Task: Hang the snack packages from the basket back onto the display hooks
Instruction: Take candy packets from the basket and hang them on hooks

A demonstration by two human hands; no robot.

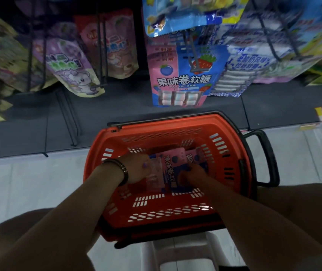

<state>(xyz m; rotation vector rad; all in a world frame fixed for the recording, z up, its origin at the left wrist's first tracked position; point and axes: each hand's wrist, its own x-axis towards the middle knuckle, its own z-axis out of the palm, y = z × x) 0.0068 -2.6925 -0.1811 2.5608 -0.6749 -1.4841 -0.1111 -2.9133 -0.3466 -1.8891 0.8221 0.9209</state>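
Observation:
An orange plastic basket (pixel 222 145) stands on a white stool below me. Pink-and-blue snack packages (pixel 172 163) lie flat in its bottom. My left hand (pixel 136 169), with a dark bracelet on the wrist, grips the left edge of the top package. My right hand (pixel 190 176) pinches the same package at its lower right. Above the basket, a matching pink-and-blue package (pixel 183 79) hangs on a display hook (pixel 193 53).
More snack bags hang on hooks: purple and pink ones (pixel 72 65) at left, blue-and-white ones (pixel 254 61) at right. A dark shelf base (pixel 29 124) runs behind the basket. The basket's black handle (pixel 267 157) sticks out right. The white stool (pixel 177 253) sits on pale floor tiles.

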